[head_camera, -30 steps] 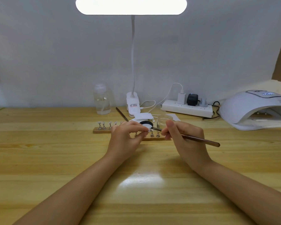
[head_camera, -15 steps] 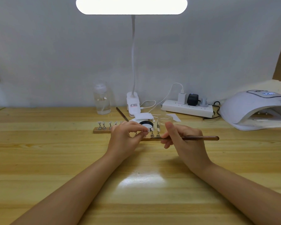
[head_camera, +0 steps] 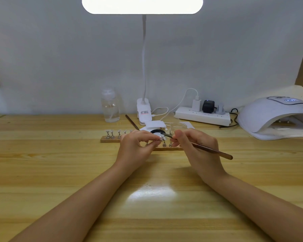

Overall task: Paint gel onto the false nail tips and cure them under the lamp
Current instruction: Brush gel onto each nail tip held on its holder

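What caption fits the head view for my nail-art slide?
Left hand pinches a nail tip while right hand brings the brush to it.

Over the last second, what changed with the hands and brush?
The right hand swung the brush from level, tip low by the wooden stand, back up to the nail tip that the left hand pinches. Both grips, the stand and the curing lamp stayed put.

A white nail tip [head_camera: 160, 137] on its small metal stand is held up, touched by the brown brush [head_camera: 206, 149]; other tips [head_camera: 112, 132] stand upright along the wooden strip [head_camera: 110, 140].
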A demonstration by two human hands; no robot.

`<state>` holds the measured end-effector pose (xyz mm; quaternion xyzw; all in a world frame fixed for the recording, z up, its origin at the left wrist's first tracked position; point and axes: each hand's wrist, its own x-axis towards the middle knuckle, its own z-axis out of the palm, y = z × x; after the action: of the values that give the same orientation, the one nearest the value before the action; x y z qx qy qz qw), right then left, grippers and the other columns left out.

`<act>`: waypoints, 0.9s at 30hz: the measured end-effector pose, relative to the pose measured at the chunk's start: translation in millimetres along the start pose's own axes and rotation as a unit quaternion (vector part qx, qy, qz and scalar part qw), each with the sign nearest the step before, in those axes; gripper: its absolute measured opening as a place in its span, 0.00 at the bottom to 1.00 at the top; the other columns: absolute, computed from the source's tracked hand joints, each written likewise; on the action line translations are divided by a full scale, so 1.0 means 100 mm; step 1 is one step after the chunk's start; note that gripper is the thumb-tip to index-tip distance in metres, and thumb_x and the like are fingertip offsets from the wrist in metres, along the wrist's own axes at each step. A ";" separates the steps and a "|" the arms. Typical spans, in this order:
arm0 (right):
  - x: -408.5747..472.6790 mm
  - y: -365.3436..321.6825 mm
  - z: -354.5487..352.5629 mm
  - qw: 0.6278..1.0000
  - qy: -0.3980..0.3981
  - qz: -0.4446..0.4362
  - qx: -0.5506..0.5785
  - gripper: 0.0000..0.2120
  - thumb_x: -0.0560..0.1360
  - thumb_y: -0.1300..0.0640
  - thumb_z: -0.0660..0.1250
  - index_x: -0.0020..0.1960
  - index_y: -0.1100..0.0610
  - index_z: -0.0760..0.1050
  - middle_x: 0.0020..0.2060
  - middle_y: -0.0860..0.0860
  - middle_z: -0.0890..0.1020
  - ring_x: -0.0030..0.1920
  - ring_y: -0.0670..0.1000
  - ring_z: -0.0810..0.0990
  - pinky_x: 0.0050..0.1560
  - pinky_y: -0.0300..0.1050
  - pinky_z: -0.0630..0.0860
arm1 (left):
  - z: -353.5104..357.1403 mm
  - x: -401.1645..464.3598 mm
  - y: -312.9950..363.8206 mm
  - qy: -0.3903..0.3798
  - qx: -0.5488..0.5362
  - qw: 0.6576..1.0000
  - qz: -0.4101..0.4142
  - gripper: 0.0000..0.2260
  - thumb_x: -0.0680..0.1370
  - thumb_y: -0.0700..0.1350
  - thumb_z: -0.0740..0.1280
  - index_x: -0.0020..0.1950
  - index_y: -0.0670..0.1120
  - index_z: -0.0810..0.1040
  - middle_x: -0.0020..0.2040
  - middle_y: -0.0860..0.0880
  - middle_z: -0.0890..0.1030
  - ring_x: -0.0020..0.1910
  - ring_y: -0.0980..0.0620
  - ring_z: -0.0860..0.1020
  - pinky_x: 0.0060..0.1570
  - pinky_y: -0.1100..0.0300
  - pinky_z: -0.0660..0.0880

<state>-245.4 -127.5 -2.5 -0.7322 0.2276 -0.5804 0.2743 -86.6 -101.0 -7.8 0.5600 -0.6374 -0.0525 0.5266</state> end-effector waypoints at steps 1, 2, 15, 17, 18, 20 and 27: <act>0.00 0.00 0.00 1.000 -0.005 -0.002 -0.010 0.07 0.71 0.48 0.64 0.38 0.48 0.78 0.30 0.46 0.82 0.34 0.44 0.82 0.38 0.36 0.77 | 0.00 0.00 0.00 0.001 0.002 1.000 0.000 0.04 0.69 0.42 0.73 0.43 0.47 0.84 0.40 0.57 0.81 0.45 0.50 0.79 0.56 0.41 0.67; 0.00 0.01 0.00 1.000 -0.009 0.000 -0.013 0.08 0.71 0.49 0.64 0.38 0.49 0.79 0.29 0.47 0.82 0.33 0.44 0.81 0.38 0.37 0.78 | 0.00 0.00 0.00 0.001 0.004 1.000 0.000 0.04 0.69 0.42 0.73 0.44 0.47 0.84 0.40 0.57 0.81 0.45 0.50 0.79 0.56 0.41 0.67; -0.02 -0.02 -0.01 0.998 -0.002 0.054 0.028 0.13 0.70 0.46 0.63 0.33 0.51 0.78 0.26 0.50 0.81 0.25 0.46 0.79 0.29 0.36 0.76 | 0.00 0.00 0.00 0.009 0.006 1.000 0.001 0.04 0.69 0.42 0.73 0.42 0.49 0.84 0.39 0.59 0.80 0.45 0.51 0.78 0.56 0.41 0.66; -0.02 -0.02 -0.02 0.998 0.010 0.047 0.031 0.12 0.70 0.46 0.62 0.33 0.51 0.78 0.26 0.48 0.81 0.26 0.46 0.79 0.30 0.35 0.76 | 0.00 0.01 0.00 0.010 0.001 1.000 -0.003 0.04 0.69 0.42 0.73 0.41 0.50 0.84 0.39 0.59 0.80 0.44 0.50 0.78 0.56 0.40 0.67; -0.02 -0.02 -0.02 0.999 0.015 0.037 0.025 0.11 0.71 0.47 0.62 0.34 0.50 0.78 0.26 0.47 0.81 0.27 0.45 0.80 0.32 0.35 0.76 | 0.00 0.01 0.00 0.010 -0.004 1.000 -0.005 0.04 0.69 0.42 0.73 0.41 0.50 0.83 0.39 0.59 0.80 0.44 0.50 0.78 0.56 0.40 0.67; -0.01 -0.02 -0.02 1.000 0.020 0.021 0.004 0.10 0.71 0.48 0.62 0.36 0.50 0.78 0.28 0.47 0.81 0.31 0.44 0.81 0.37 0.37 0.78 | 0.00 0.01 0.01 0.012 -0.016 1.000 -0.006 0.03 0.69 0.42 0.73 0.40 0.50 0.83 0.39 0.59 0.81 0.44 0.50 0.77 0.55 0.39 0.67; -0.03 -0.04 -0.01 1.000 0.009 0.024 0.004 0.09 0.73 0.49 0.60 0.40 0.50 0.77 0.33 0.47 0.82 0.34 0.43 0.82 0.39 0.40 0.79 | -0.01 0.01 -0.02 0.021 -0.044 0.999 0.000 0.05 0.68 0.41 0.74 0.37 0.51 0.82 0.40 0.55 0.82 0.42 0.50 0.78 0.53 0.36 0.68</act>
<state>-247.0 -123.2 -1.8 -0.7201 0.2455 -0.5813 0.2887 -84.5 -101.8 -8.4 0.5368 -0.6236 -0.0687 0.5641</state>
